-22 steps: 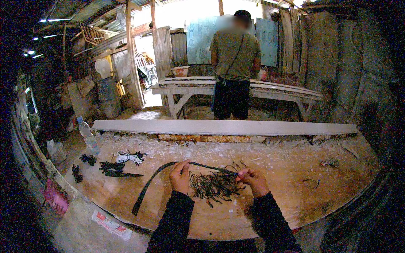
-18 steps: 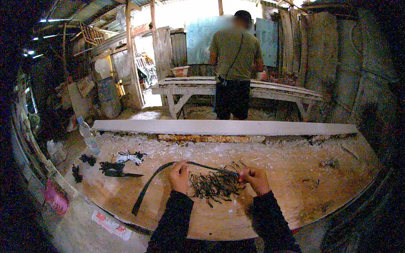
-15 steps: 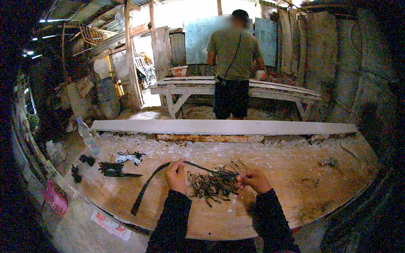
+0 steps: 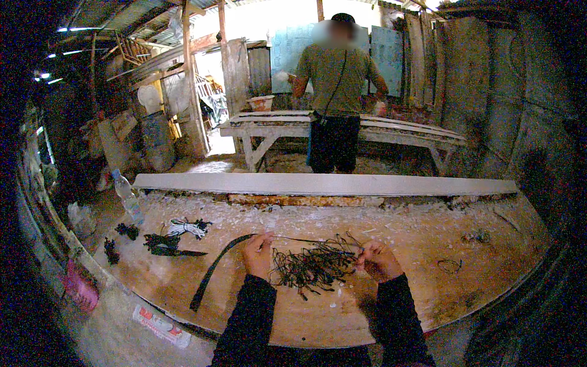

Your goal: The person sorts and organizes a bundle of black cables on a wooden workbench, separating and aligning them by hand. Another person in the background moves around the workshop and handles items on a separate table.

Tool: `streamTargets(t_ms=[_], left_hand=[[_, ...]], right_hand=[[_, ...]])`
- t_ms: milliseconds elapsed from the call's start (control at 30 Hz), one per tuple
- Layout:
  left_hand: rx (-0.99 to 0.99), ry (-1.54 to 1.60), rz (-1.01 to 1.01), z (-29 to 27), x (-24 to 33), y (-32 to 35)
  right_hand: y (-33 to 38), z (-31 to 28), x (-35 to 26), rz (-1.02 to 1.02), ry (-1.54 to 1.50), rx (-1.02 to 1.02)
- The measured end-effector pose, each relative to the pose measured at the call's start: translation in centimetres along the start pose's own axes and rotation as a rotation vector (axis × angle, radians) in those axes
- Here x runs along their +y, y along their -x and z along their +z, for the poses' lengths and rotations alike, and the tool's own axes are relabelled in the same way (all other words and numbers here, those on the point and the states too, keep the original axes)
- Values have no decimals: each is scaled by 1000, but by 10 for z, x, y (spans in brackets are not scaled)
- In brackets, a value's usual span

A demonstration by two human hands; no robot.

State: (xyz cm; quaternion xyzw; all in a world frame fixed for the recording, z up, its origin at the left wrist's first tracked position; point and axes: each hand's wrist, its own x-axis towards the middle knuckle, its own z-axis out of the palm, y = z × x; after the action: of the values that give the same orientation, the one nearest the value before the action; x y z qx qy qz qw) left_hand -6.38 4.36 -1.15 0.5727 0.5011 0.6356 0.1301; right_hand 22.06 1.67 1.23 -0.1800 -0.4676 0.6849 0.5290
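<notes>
A long flat black strap (image 4: 213, 265) curves over the wooden tabletop, its loose end toward me on the left. My left hand (image 4: 258, 255) is closed on the strap with thumb and fingers pinched together. From there a thin dark stretch runs across to my right hand (image 4: 380, 260), whose fingers are also pinched. What exactly the right fingertips hold is too small to tell; dark loops of cord reach right up to them. Between both hands lies a tangled pile of thin dark cords (image 4: 312, 268) on the table, partly under the strap.
Farther left lie a white cord bundle (image 4: 188, 227), black bundles (image 4: 162, 244) and small black clumps (image 4: 127, 231). A clear bottle (image 4: 127, 197) stands at the table's left edge. A pale board (image 4: 324, 183) borders the far side. Beyond, a person (image 4: 336, 79) stands at a white bench (image 4: 275, 127).
My right hand has moved right, drawing the stretch between the hands straighter. My left hand has barely moved. The person at the back has shifted slightly left, arms wider apart.
</notes>
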Motion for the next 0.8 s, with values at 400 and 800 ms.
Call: streamTargets(t_ms=[400,800], left_hand=[[-268,-274,4,12,-1,13],[-511,507,-366,39,-2,35]], right_hand=[[-4,1,-1,-301,-402,170],[-8,36,30,63,91,323]])
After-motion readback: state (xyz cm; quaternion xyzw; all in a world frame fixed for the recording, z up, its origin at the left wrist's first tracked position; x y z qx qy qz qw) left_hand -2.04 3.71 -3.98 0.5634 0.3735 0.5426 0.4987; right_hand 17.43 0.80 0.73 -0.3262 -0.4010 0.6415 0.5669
